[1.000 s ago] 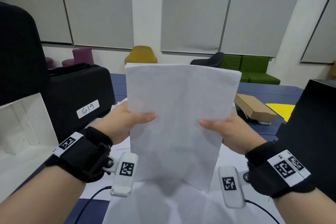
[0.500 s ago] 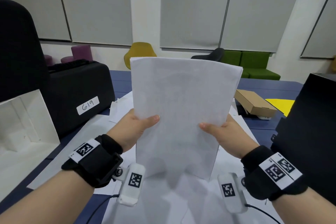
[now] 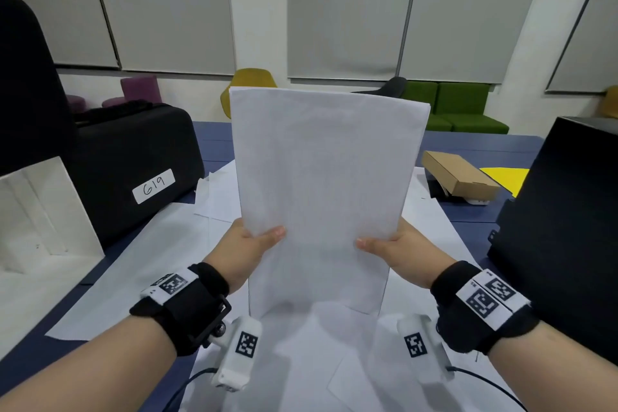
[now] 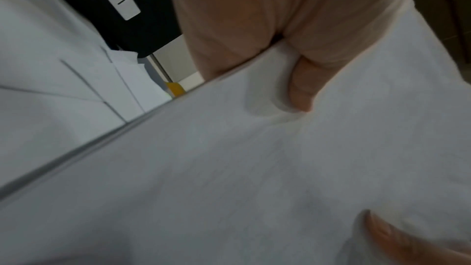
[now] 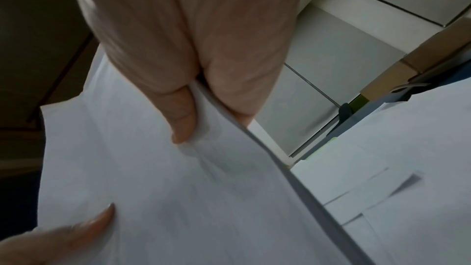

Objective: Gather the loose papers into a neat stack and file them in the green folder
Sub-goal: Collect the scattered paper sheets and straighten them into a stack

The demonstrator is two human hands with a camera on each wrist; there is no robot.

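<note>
A stack of white papers (image 3: 324,184) stands upright above the table, held between both hands. My left hand (image 3: 254,244) pinches its left edge, thumb on the near face. My right hand (image 3: 391,246) pinches the right edge the same way. The left wrist view shows the thumb (image 4: 300,88) pressed onto the stack (image 4: 229,168); the right wrist view shows my right thumb (image 5: 183,116) on the sheets (image 5: 178,188) and their layered edge. More loose white sheets (image 3: 160,251) lie flat on the blue table (image 3: 475,150). No green folder is in sight.
A black case labelled G19 (image 3: 133,160) stands at the left, with a white open box (image 3: 40,211) in front of it. A cardboard box (image 3: 458,177), a yellow sheet (image 3: 508,177) and a tall black box (image 3: 568,227) sit to the right.
Both hands have moved forward and down with the stack, which stays upright; the pinch on each edge is unchanged.
</note>
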